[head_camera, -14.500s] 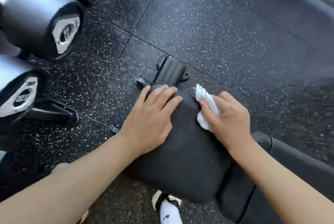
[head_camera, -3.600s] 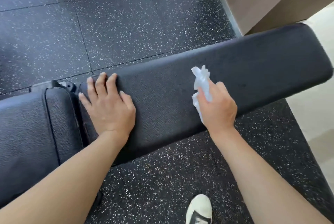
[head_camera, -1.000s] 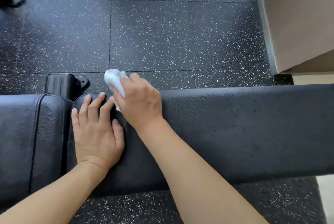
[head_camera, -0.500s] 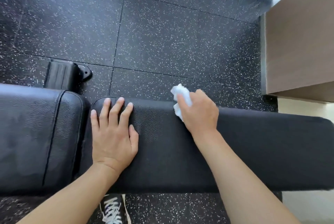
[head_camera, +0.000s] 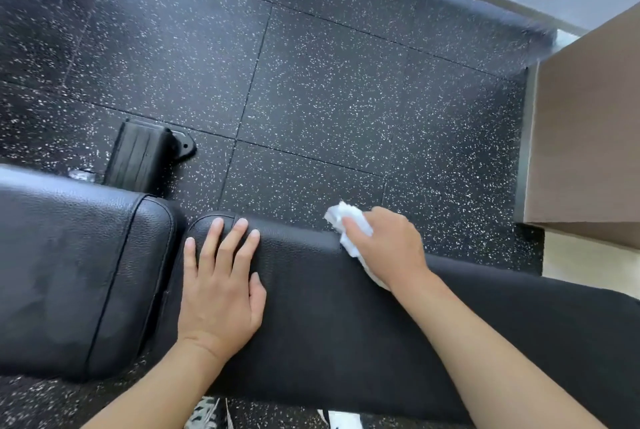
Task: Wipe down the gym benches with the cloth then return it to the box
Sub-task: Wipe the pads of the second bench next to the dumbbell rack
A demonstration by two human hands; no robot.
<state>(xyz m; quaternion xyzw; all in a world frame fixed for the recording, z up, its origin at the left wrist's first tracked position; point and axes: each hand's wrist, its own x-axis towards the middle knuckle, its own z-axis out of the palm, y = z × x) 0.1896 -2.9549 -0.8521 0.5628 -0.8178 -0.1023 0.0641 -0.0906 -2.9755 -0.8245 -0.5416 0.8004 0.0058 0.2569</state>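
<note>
On far edge of long bench pad [head_camera: 381, 324] we had right hand [head_camera: 389, 248] bunched round white cloth [head_camera: 348, 226] — fingers curled, pinching it against pad. Left hand [head_camera: 221, 290] lay flat near pad's left end, fingers straight, spread a bit — just beside seat pad [head_camera: 76, 272]. Speckled rubber floor [head_camera: 329, 99] behind.

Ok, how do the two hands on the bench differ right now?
The left hand lies flat with straight, spread fingers on the long bench pad, near its end by the seat pad. The right hand is curled round the white cloth at the pad's far edge. The left holds nothing; the right grips the cloth. Both rest on the same pad.
</note>
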